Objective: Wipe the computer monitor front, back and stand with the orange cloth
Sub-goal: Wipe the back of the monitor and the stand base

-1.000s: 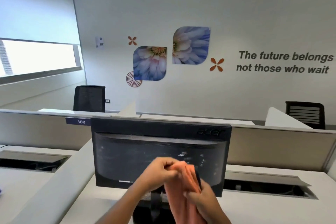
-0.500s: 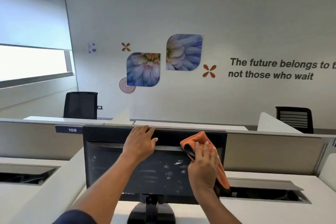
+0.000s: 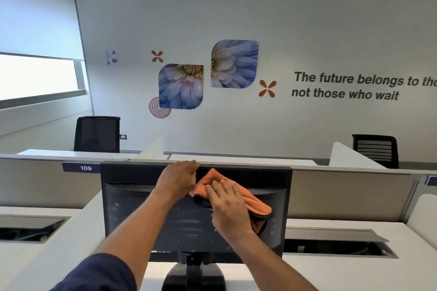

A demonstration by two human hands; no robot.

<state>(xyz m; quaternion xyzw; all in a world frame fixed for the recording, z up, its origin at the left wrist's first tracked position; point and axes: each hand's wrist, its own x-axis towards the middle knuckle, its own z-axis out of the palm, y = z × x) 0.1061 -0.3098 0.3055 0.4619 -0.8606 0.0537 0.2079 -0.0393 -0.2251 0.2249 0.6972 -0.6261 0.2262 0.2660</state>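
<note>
Now, left hand (image 3: 176, 181) gripping one monitor (image 3: 132, 208), flat right hand (image 3: 228, 208) pressing one orange cloth (image 3: 256, 203)

Right hand (image 3: 228, 205) presses orange cloth (image 3: 256, 203) on monitor (image 3: 132, 215) back — left hand (image 3: 176, 179) holds top edge.

Open-plan office. Rows of white desks (image 3: 354, 274) fill the lower frame, divided by a low grey partition (image 3: 343, 191) that carries a seat-number tag "109" (image 3: 85, 168) at centre left. A desktop monitor (image 3: 132, 208) stands at lower centre, with cable hatches (image 3: 331, 241) recessed in the desktops on either side. Black mesh task chairs sit at the far desks, left (image 3: 97, 133) and right (image 3: 374, 150). The back wall bears flower decals (image 3: 181, 86) and a motivational slogan (image 3: 350, 86); a window (image 3: 37, 75) under a roller blind (image 3: 35, 19) occupies the upper left.
</note>
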